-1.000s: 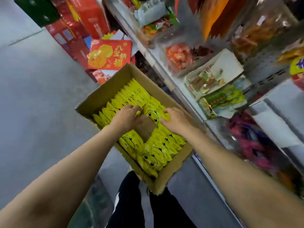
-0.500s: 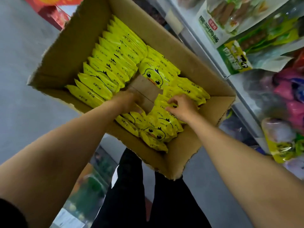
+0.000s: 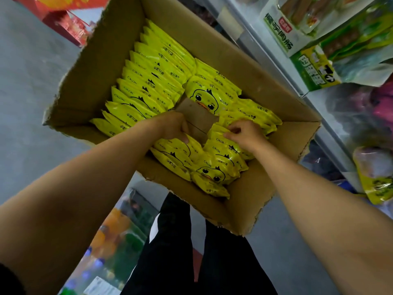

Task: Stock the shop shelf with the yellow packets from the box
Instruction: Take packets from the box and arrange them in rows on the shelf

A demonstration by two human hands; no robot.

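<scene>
We see both hands in an open box [image 3: 89,67] crammed with yellow packets [image 3: 148,81]: left hand [image 3: 172,127] curled round some, right hand [image 3: 244,133] pinching one; tight packing could make neighbours spill

- Left hand [image 3: 173,127]: arm extended forward and down, wrist bent, palm down, fingers curled closed in a grip.
- Right hand [image 3: 246,134]: arm extended forward, palm down, fingertips [image 3: 230,133] drawn together in a pinch.
- Both forearms bare; hands near, not touching.

Yellow packets [image 3: 153,86] upright in box [image 3: 95,67]
</scene>
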